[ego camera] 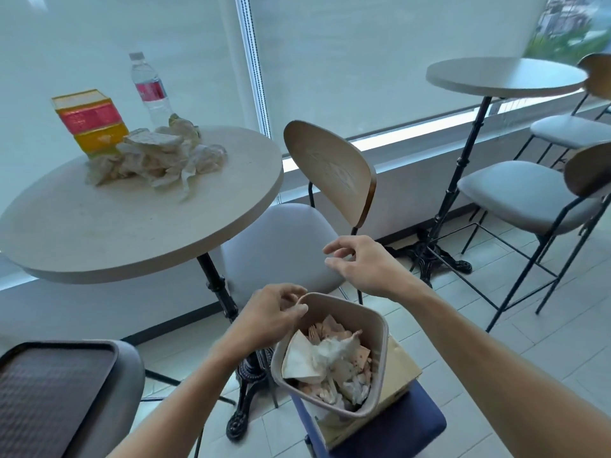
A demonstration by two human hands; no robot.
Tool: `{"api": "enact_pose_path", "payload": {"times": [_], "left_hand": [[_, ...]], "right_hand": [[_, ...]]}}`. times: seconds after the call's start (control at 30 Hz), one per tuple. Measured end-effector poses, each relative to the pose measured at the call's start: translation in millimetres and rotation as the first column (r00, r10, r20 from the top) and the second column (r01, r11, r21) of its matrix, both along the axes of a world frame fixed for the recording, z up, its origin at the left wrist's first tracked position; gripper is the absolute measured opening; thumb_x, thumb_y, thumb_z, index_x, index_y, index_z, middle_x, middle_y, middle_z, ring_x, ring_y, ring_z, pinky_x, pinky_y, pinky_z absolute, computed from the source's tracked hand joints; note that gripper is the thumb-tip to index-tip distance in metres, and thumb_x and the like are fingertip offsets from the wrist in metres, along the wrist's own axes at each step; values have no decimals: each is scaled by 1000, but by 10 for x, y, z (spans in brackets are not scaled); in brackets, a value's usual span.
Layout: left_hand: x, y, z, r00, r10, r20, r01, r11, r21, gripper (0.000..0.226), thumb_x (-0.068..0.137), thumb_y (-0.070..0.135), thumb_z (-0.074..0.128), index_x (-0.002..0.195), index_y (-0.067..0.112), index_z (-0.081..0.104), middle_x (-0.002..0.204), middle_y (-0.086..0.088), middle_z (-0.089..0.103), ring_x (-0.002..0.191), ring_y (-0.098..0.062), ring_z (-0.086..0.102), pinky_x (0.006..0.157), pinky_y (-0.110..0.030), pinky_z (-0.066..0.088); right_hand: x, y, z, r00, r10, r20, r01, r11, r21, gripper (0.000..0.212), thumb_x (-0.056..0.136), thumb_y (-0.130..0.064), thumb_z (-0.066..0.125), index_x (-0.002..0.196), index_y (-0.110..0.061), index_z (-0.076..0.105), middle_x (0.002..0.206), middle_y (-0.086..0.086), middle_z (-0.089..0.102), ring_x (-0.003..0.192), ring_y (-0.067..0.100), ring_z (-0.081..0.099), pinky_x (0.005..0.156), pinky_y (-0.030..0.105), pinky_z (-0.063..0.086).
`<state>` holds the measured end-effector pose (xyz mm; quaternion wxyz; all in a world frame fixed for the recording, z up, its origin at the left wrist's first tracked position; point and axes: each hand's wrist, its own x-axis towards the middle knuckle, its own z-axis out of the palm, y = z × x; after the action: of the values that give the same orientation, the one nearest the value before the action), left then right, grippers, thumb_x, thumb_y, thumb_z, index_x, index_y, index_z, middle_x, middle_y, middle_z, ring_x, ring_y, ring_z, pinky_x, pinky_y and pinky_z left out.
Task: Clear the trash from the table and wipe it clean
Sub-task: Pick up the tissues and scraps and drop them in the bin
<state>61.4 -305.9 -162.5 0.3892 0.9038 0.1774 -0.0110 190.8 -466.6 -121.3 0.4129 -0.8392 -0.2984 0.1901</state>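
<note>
Lower centre: left hand (268, 315) pinches bin (334, 355) rim; right hand (360, 263) loose, empty. I judge bin may tip off cardboard box (401, 378).

Single view: head-worn wide-angle camera, facing forward and steeply down. Nearest, low in frame: left hand (269, 314), right hand (362, 264) and bin (373, 320), seen from above. Farther, upper left: round table (99, 233). Beyond: window blinds (363, 61). Straight lines bow toward frame edges.
</note>
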Motion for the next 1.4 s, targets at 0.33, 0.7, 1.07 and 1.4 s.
{"api": "enact_pose_path", "payload": {"times": [0.33,0.7,1.07,1.4], "left_hand": [[-86,516,1264,955,-50,293,-21,972,233,20,90,35,67,110,34,69,92,20,67,76,2,62,69,-15,50],[258,2145,1638,919,14,394,-301,672,677,29,82,18,70,111,21,71,111,-5,69,106,-29,61,81,-39,53],[693,3109,1688,955,-40,294,-236,500,833,37,84,12,65,120,17,69,118,-6,67,110,-27,54,92,-40,43],[466,3263,1938,726,68,684,-509,723,468,17,90,20,61,97,20,77,95,-4,70,94,-30,60,75,-39,48]], "right_hand": [[8,655,658,989,68,132,-87,986,143,24,95,-32,61,117,-25,66,104,-10,64,94,4,60,80,21,49],[-16,1598,1055,986,52,158,-90,966,241,14,93,-27,62,104,-26,71,89,-12,65,68,-1,57,66,13,44],[94,2198,1032,984,-16,179,-21,979,202,14,92,-25,62,103,-23,72,87,-11,66,73,2,60,67,14,49],[129,2818,1015,948,-18,317,-22,992,124,28,92,-29,62,119,-28,66,105,-4,65,86,6,58,78,15,43]]}}
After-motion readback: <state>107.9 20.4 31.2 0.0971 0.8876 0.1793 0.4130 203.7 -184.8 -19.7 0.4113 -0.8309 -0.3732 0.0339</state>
